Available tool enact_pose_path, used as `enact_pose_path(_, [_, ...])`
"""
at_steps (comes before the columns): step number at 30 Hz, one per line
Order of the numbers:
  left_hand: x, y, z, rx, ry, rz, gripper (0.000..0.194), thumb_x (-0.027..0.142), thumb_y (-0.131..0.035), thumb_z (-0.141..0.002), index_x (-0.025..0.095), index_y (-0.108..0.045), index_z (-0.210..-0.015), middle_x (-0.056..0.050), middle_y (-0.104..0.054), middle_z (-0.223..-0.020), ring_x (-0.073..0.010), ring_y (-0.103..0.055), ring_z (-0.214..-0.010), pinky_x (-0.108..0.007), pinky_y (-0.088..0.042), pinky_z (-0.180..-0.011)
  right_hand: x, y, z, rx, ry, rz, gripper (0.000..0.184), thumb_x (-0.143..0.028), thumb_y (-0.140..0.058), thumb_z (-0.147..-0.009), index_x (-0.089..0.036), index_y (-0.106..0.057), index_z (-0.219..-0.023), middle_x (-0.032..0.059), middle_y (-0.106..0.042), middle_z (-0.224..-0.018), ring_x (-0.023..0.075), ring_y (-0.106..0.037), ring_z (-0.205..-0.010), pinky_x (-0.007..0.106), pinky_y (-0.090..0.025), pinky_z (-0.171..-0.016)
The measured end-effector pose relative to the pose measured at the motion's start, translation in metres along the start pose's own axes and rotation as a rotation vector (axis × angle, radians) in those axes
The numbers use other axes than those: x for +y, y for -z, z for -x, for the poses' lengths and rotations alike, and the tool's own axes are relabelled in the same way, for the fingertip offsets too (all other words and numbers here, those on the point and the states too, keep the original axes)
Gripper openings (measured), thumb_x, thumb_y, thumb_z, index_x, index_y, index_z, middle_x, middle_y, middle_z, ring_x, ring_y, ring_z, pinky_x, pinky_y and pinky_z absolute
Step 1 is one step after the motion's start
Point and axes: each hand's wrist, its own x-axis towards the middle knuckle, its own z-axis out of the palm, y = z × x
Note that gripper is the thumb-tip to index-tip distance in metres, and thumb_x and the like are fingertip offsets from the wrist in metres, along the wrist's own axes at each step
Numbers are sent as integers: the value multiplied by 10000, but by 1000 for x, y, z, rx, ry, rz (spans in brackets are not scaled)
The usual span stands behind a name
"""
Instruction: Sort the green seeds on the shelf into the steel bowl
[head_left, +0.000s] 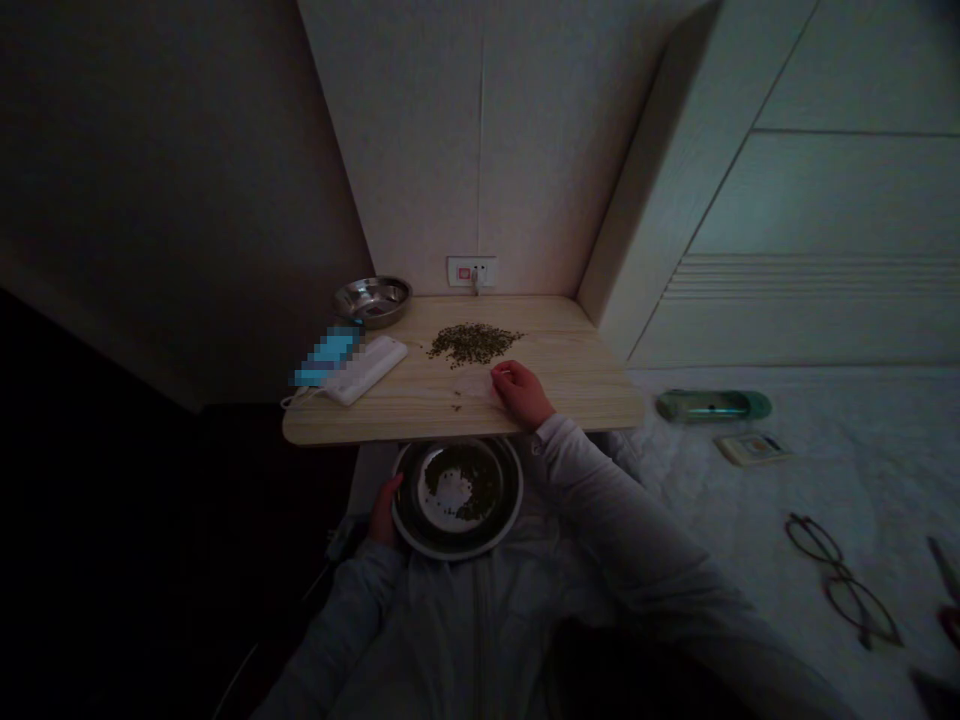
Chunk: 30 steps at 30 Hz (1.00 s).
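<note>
My left hand [385, 510] grips the left rim of a round steel bowl [512, 500] held just below the front edge of a small wooden table [585, 385]. Small green beans lie in a ring inside the bowl. My right hand [520, 390] rests on the tabletop with fingers curled, pressed against a few stray beans; what is under the fingers is hidden. A pile of green beans [472, 342] lies on the table just beyond that hand.
An empty steel bowl [373, 299] stands at the table's back left. A white power strip [367, 369] and a blurred blue item [328, 355] lie at the left edge. A wall socket [471, 271] is behind. On the bed at right: a green case [712, 405], a card [751, 448], glasses [841, 580].
</note>
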Motion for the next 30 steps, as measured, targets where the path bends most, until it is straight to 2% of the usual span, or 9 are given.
enact_pose_path(6, [0, 1, 0, 13, -26, -9, 254, 201, -419, -676, 136, -618, -533, -67, -640, -509, -206, -575, -805, -288, -402, -772, 1, 7, 5, 4, 13, 44, 237, -374, -380, -700, -172, -463, -793, -36, -503, -520, 78, -432, -448, 205, -344, -471])
enact_pose_path(13, [1, 1, 1, 65, -54, -23, 272, 196, -417, -691, 140, -615, -513, -25, -624, -466, -141, -596, -573, -227, -426, -701, -1, 13, 11, -13, 56, 177, 210, -348, -396, -703, -165, -482, -756, -25, -520, -529, 83, -453, -483, 209, -347, -511])
enact_pose_path(18, [1, -3, 3, 63, -47, -6, 314, 186, -386, -715, 134, -614, -506, -14, -609, -432, -122, -580, -501, -216, -433, -670, -2, 12, 12, -45, 72, 199, 214, -350, -396, -704, -162, -486, -753, -24, -523, -535, 81, -451, -485, 206, -340, -510])
enact_pose_path(22, [0, -2, 3, 63, -50, -7, 293, 189, -404, -707, 135, -616, -511, -14, -610, -434, -124, -588, -531, -209, -425, -682, -2, 12, 12, -67, 76, 199, 222, -358, -398, -701, -162, -491, -750, -23, -520, -527, 84, -451, -489, 207, -338, -506])
enact_pose_path(26, [-1, 0, 1, 2, -26, -7, 280, 218, -401, -702, 131, -625, -559, -34, -628, -478, -165, -601, -663, -254, -419, -728, -2, 12, 12, -28, 68, 207, 210, -348, -396, -701, -168, -492, -754, -25, -514, -523, 85, -453, -486, 206, -337, -501])
enact_pose_path(30, [-2, 0, 0, 11, -17, -6, 250, 233, -420, -685, 134, -623, -576, -38, -629, -486, -185, -590, -744, -274, -413, -752, -3, 12, 12, -56, 74, 213, 208, -345, -399, -701, -165, -492, -748, -23, -523, -532, 84, -457, -497, 206, -339, -510])
